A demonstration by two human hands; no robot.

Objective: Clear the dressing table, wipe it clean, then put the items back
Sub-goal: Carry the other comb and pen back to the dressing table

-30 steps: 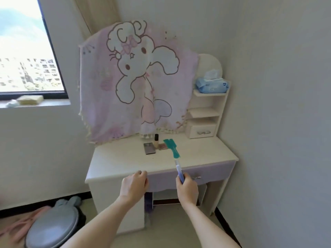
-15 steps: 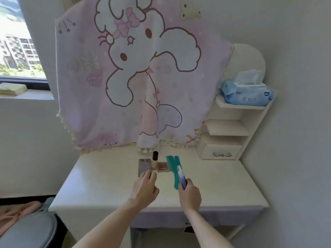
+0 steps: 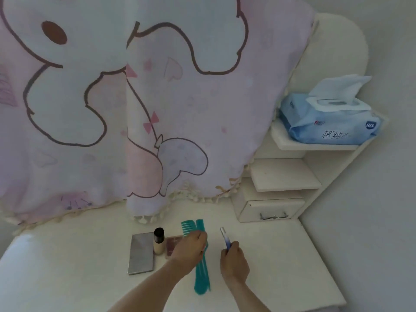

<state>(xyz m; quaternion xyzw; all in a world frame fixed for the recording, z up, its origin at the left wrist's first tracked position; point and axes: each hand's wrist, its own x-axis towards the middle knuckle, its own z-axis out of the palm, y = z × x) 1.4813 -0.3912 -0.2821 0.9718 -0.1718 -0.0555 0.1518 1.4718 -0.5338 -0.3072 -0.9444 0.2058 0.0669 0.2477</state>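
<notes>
Since a moment ago, left hand (image 3: 191,244) moved from beside the bottle onto the teal combs (image 3: 202,273), fingers curling round them near the dressing table (image 3: 281,266) centre; right hand (image 3: 234,258) still pinching the blue-tipped tube (image 3: 225,237). Clearing barely begun. Counted: two combs, one foundation bottle (image 3: 158,240), one grey palette (image 3: 141,253), one brown compact (image 3: 172,243), one wipes pack (image 3: 326,124).

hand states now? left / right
Left hand: fingers curled onto the flat teal plastic comb, gripping it.
Right hand: holding a slim blue-and-clear tube.
</notes>
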